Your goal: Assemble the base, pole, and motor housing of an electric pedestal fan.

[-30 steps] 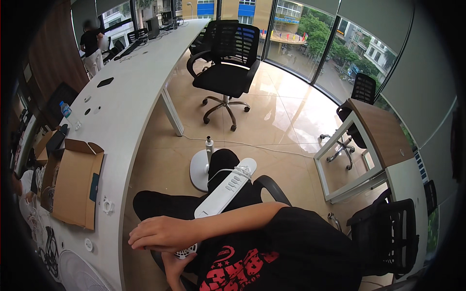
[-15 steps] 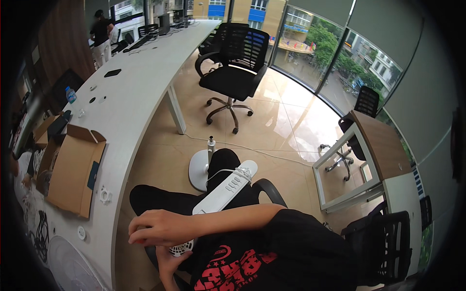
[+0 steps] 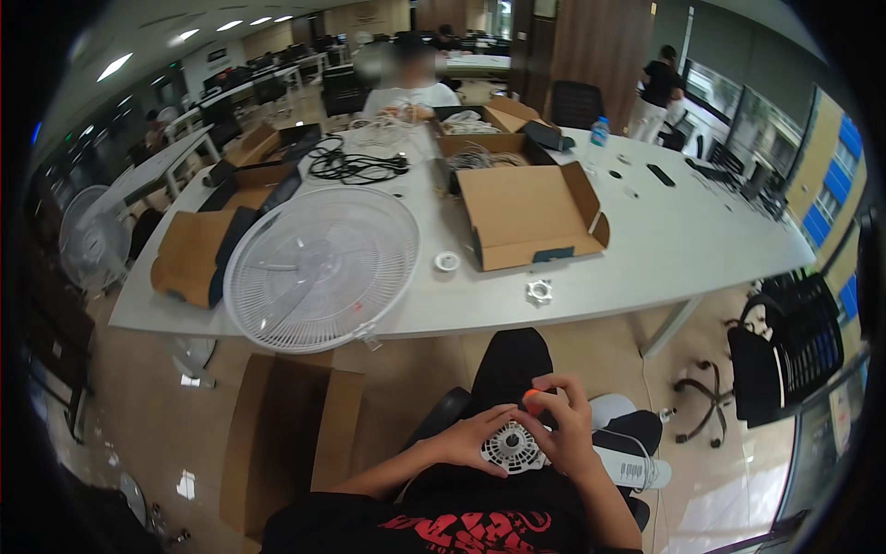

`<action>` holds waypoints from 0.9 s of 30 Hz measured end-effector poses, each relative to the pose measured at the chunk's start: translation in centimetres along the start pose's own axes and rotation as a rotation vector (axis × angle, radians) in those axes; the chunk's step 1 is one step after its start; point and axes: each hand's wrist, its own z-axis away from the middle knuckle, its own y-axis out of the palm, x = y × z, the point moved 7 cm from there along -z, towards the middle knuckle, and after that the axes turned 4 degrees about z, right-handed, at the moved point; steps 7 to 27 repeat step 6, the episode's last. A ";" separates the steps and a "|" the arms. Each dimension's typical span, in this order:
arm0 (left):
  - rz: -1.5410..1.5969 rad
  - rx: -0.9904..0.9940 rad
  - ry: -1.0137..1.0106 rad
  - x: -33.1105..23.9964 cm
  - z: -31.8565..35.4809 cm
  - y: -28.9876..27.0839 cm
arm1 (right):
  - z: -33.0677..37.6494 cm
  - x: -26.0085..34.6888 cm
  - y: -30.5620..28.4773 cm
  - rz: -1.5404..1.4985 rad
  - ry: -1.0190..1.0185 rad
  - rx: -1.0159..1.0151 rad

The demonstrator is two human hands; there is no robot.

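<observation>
My left hand point(image 3: 473, 443) is closed around the rim of a white, round fan motor housing point(image 3: 513, 449), slotted like a grille with a dark shaft at its centre. I hold it low over my lap. My right hand point(image 3: 565, 427) is at the housing's right side, its fingers closed on a small orange object point(image 3: 533, 400); most of that object is hidden, so its kind is unclear. Beside my right forearm, a white fan control panel point(image 3: 629, 469) with grey buttons and a wound cable lies across my leg.
Before me on the white table point(image 3: 664, 240) are a clear fan guard point(image 3: 323, 272), an open cardboard box point(image 3: 526, 214), a white ring nut point(image 3: 447, 262), a star-shaped white part point(image 3: 539, 293) and black cables point(image 3: 355, 164). An open carton point(image 3: 286, 434) stands left on the floor. A person point(image 3: 411, 88) sits opposite.
My view has swung left from the window side to face the table. The motor housing, partly covered by my right arm before, now shows in front of me between both hands.
</observation>
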 end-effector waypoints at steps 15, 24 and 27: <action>0.015 -0.059 -0.043 -1.3 2.7 -0.7 | -1.2 1.8 1.6 0.025 -0.138 0.017; 0.015 -0.059 -0.043 -1.3 2.7 -0.7 | -1.2 1.8 1.6 0.025 -0.138 0.017; 0.015 -0.059 -0.043 -1.3 2.7 -0.7 | -1.2 1.8 1.6 0.025 -0.138 0.017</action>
